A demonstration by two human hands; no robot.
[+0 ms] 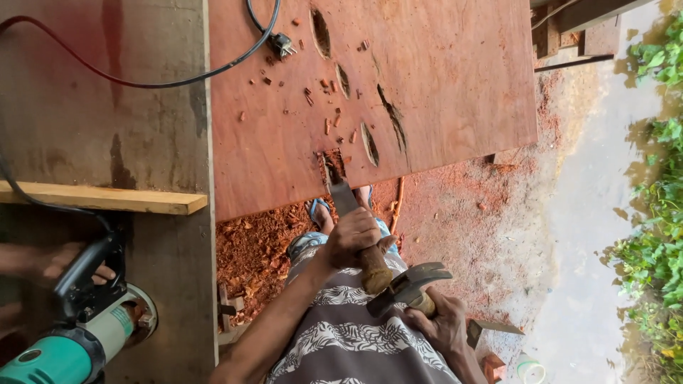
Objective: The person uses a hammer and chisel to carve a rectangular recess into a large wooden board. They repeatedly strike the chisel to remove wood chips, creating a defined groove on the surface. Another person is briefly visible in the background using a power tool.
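At lower centre, your left hand [353,237] grips the chisel [343,195], its blade in an unfinished slot at the board's [455,78] edge; your right hand [440,323] clenches the hammer [409,283]. Four slots look cut.

Layout, head view. A plywood sheet [427,78] lies across the upper middle, wood chips [327,107] scattered on it beside several cut slots [370,142]. A chisel [341,195] stands at the sheet's near edge, in the left hand [352,238]; the right hand [437,323] holds a hammer [409,281] just behind the chisel handle. Left of the sheet, a cable [142,82] crosses the counter [149,128], with a wooden batten [99,199] and a power tool [78,334] nearer. Shavings [249,249] lie on the ground below the sheet.
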